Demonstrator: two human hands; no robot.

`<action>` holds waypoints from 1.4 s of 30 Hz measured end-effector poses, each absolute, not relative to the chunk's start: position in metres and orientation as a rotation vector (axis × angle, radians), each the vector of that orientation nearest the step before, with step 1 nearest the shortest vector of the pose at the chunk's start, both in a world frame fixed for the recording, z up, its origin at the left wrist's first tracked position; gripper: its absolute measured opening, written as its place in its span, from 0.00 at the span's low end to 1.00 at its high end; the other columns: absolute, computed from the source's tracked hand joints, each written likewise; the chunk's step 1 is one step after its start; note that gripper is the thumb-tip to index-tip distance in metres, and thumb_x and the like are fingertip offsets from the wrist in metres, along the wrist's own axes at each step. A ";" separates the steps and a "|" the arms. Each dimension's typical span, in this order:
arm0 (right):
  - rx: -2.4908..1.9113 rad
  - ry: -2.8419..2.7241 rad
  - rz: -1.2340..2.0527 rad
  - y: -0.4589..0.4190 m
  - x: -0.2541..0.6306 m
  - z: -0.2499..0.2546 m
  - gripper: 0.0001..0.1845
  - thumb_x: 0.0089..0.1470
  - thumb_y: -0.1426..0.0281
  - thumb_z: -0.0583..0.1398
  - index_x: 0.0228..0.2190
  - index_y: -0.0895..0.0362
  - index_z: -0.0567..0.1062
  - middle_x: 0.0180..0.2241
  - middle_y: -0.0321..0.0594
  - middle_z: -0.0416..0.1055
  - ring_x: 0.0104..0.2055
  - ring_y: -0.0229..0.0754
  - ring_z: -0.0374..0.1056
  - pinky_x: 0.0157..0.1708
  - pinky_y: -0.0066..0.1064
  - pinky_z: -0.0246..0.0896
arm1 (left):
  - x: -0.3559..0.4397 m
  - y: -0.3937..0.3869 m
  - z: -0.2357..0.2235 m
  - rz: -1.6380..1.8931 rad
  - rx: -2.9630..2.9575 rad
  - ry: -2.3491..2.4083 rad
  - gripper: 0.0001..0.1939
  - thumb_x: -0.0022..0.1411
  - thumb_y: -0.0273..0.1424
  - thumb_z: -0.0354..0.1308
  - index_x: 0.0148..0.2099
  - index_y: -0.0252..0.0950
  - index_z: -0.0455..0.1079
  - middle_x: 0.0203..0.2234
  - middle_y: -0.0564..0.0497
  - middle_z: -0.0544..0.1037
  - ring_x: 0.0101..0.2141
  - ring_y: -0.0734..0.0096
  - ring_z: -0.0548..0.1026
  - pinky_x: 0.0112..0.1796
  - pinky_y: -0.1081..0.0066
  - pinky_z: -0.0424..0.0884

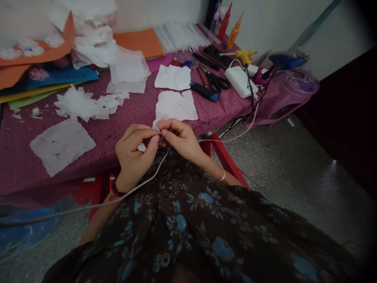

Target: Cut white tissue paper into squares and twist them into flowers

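Observation:
Between my two hands, just off the table's front edge, is a small piece of thin white paper (156, 125). My left hand (136, 153) pinches it with thumb and fingertips. From the other side my right hand (183, 140) pinches it too, its fingertips touching those of the left. Most of the paper is hidden behind my fingers. Just beyond my hands lie two white paper squares, a nearer one (176, 105) and a farther one (172, 77). To the left rest a jagged-edged white paper pile (84, 103) and a flat white sheet (63, 144).
A checked cloth (118, 133) covers the table. Scissors (216, 81), a blue-black cutter (204, 91), a white power box (241, 81) and a yellow glue gun (245, 56) lie at the right. A white cable (129, 192) crosses my lap. A purple stool (279, 98) stands beyond.

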State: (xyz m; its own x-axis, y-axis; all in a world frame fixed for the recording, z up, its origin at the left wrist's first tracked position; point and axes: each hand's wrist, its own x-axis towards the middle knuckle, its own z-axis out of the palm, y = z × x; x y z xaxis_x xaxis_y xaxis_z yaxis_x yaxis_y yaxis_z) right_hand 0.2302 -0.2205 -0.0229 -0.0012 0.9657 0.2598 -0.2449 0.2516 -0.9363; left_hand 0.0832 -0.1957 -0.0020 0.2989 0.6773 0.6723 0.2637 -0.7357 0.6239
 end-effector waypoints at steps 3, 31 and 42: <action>-0.840 -1.174 1.137 -0.221 0.230 -0.023 0.10 0.57 0.64 0.60 0.37 0.57 0.72 0.31 0.34 0.71 0.28 0.31 0.65 0.30 0.24 0.65 | 0.085 -0.197 -0.003 1.388 1.994 0.893 0.03 0.59 0.26 0.63 0.32 0.38 0.74 0.28 0.53 0.76 0.31 0.71 0.73 0.32 0.69 0.68; -0.932 -1.390 1.111 -0.225 0.226 -0.017 0.05 0.55 0.69 0.60 0.30 0.56 0.68 0.25 0.31 0.62 0.28 0.33 0.58 0.29 0.26 0.56 | 0.081 -0.190 -0.005 1.144 1.412 0.886 0.09 0.58 0.32 0.67 0.29 0.38 0.70 0.21 0.56 0.72 0.18 0.81 0.65 0.18 0.76 0.59; -0.886 -1.287 1.186 -0.224 0.222 -0.016 0.05 0.55 0.68 0.60 0.30 0.57 0.69 0.24 0.30 0.63 0.26 0.32 0.58 0.27 0.25 0.55 | 0.082 -0.194 -0.002 1.141 1.308 0.817 0.13 0.57 0.39 0.69 0.30 0.39 0.70 0.21 0.56 0.69 0.18 0.79 0.62 0.18 0.73 0.54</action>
State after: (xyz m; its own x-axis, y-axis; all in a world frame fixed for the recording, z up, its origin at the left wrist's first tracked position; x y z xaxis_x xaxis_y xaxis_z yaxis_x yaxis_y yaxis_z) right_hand 0.2217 -0.2241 -0.0160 -0.0987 0.9683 0.2296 -0.1499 0.2136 -0.9653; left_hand 0.0819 -0.1936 -0.0023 0.2823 0.9486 0.1430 -0.1700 -0.0972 0.9806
